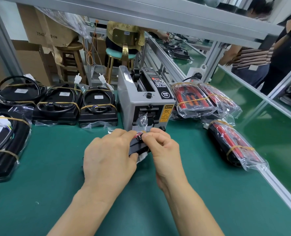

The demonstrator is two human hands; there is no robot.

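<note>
My left hand (109, 157) grips a small black part (138, 148) with a red detail and a white connector at its lower end, held just above the green mat (56, 167). My right hand (161, 147) pinches the top of the same part with thumb and forefinger. Both hands are close in front of the grey tape dispenser (144, 99), whose outlet holds a curl of clear tape (142, 120). Most of the part is hidden by my fingers.
Black units with coiled cables and rubber bands (59, 103) line the left side. Bagged red-and-black units (194, 99) (233, 145) lie to the right. An aluminium rail (277, 186) borders the mat on the right. Stools and cardboard boxes stand behind; other people work at the far right.
</note>
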